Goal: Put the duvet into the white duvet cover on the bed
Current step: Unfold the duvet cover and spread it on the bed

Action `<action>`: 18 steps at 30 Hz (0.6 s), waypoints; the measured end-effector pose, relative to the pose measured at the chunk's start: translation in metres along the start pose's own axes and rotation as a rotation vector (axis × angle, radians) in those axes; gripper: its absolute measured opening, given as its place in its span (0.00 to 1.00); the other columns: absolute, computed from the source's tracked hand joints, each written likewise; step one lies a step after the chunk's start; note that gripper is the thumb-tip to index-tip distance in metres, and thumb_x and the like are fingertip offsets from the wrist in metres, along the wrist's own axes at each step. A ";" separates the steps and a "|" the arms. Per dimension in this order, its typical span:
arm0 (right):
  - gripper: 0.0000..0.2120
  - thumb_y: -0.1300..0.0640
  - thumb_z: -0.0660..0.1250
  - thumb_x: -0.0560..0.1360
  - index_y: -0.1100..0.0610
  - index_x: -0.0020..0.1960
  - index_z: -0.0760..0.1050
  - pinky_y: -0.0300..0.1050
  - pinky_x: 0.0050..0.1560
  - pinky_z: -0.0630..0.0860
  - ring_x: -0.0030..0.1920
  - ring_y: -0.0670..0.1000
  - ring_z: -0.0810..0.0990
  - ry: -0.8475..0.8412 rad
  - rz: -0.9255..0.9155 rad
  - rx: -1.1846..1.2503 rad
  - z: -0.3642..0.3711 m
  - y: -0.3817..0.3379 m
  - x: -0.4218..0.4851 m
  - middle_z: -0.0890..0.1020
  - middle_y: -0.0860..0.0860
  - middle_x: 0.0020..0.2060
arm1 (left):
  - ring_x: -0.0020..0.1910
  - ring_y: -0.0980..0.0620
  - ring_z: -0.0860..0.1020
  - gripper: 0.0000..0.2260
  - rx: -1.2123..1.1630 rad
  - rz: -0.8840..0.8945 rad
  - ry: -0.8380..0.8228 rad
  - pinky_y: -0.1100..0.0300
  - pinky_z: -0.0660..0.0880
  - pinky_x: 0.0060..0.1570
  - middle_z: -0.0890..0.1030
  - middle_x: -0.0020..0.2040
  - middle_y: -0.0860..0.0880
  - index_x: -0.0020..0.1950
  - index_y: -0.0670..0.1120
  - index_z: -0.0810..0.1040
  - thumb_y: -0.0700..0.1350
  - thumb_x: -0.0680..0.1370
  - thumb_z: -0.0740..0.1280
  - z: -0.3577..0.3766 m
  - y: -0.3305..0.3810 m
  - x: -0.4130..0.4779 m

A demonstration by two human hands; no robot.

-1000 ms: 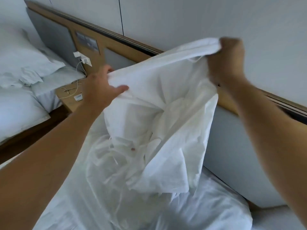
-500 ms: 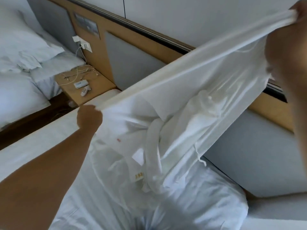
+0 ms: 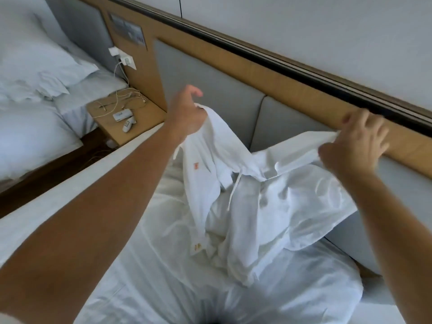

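The white duvet cover [image 3: 275,206] hangs bunched and crumpled between my two hands above the bed [image 3: 58,202]. My left hand [image 3: 187,113] grips one part of its upper edge, held up near the grey headboard. My right hand [image 3: 357,141] pinches another part of that edge, further right and slightly lower. A small orange tag and a tie string show on the cloth. Under the cover lies more rumpled white bedding [image 3: 233,293], which may be the duvet; I cannot tell them apart.
A padded grey headboard [image 3: 210,73] with a wooden frame [image 3: 292,73] runs behind the bed. At the left stands a wooden bedside table [image 3: 145,118] with cables and two small devices [image 3: 124,118]. Beyond it is a second bed [image 3: 28,141] with pillows [image 3: 35,66].
My right hand has come down from the high top-right to headboard level, and my left hand has risen. The cover's edge, stretched taut before, now sags and bunches between them.
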State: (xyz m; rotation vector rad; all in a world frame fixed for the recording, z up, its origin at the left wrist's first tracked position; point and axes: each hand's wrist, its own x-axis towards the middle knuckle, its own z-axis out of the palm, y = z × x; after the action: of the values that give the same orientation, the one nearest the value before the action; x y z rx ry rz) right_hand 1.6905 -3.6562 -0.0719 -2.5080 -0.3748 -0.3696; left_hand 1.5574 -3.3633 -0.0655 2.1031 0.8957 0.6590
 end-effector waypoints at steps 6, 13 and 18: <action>0.51 0.30 0.72 0.66 0.55 0.78 0.58 0.49 0.61 0.72 0.69 0.56 0.73 -1.230 -0.273 -0.022 0.102 -0.056 -0.122 0.75 0.51 0.69 | 0.35 0.58 0.71 0.30 -0.081 0.182 -0.440 0.68 0.67 0.33 0.71 0.40 0.54 0.70 0.51 0.71 0.31 0.71 0.63 0.033 0.052 -0.061; 0.02 0.53 0.62 0.81 0.48 0.50 0.73 0.36 0.34 0.78 0.38 0.42 0.83 -1.068 0.265 0.917 0.150 -0.090 -0.108 0.80 0.47 0.43 | 0.62 0.55 0.78 0.34 -0.415 -0.073 -0.696 0.58 0.77 0.60 0.78 0.65 0.56 0.73 0.63 0.67 0.52 0.71 0.77 0.009 -0.054 -0.084; 0.10 0.56 0.62 0.84 0.64 0.53 0.75 0.58 0.46 0.84 0.47 0.59 0.86 -1.011 0.552 1.385 0.126 -0.123 -0.076 0.85 0.61 0.44 | 0.71 0.38 0.71 0.46 -0.257 -1.112 -0.348 0.44 0.67 0.71 0.72 0.73 0.42 0.74 0.46 0.71 0.73 0.65 0.73 0.035 -0.197 -0.143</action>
State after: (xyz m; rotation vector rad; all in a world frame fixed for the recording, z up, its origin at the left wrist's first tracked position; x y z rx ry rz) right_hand 1.6012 -3.5002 -0.1370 -1.1193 -0.1570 1.0632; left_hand 1.4169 -3.3934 -0.2654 1.1431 1.4533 -0.1719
